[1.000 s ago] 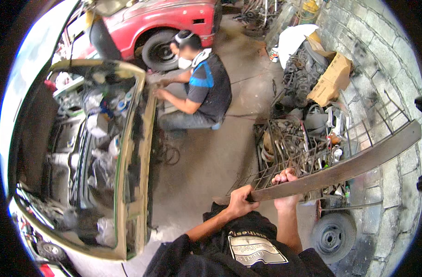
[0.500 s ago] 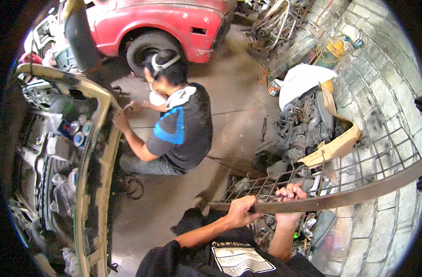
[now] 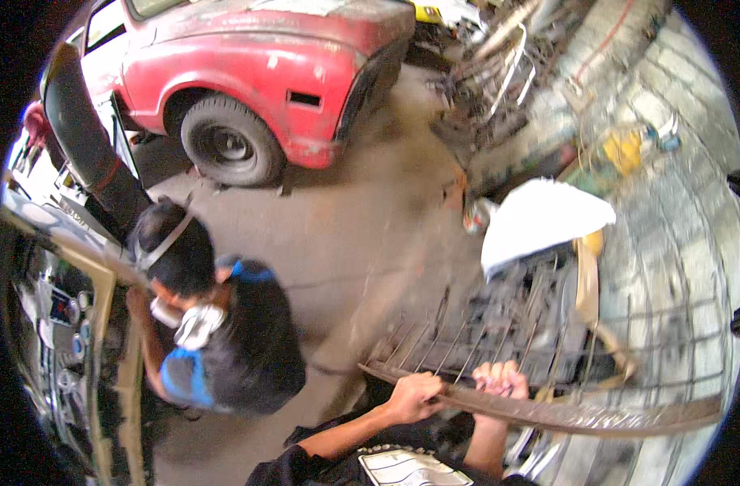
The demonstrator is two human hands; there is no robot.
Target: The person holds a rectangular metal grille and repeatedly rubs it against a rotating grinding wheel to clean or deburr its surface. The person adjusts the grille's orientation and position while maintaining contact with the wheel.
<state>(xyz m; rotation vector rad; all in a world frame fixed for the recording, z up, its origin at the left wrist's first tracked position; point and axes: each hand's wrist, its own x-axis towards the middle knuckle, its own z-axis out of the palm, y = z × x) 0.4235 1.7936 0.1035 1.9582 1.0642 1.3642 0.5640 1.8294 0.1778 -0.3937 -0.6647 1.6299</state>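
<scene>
A rusty wire-grid rack with a flat brown metal edge bar [image 3: 601, 416] spans the lower right in front of me. My left hand [image 3: 417, 397] is closed round the bar near its left end. A short way to the right, my right hand [image 3: 500, 381] grips the same bar from below, its fingers curled over the top. The thin rods of the grid stretch away from the bar over dark engine parts [image 3: 508, 316]. Motion blurs the rods somewhat.
A person in a dark-and-blue shirt [image 3: 260, 348] bends over a long tan-edged vehicle body panel [image 3: 102, 283] at left. Beyond stands a red vehicle [image 3: 256, 81]. White cloth [image 3: 540, 219] covers part of the engine parts beside a block wall [image 3: 670, 202]. Scrap metal [image 3: 483, 105] lies far back.
My view has shifted, so the red vehicle and the person sit lower in it. The rack's bar now slopes down to the right instead of up. Both hands keep their hold.
</scene>
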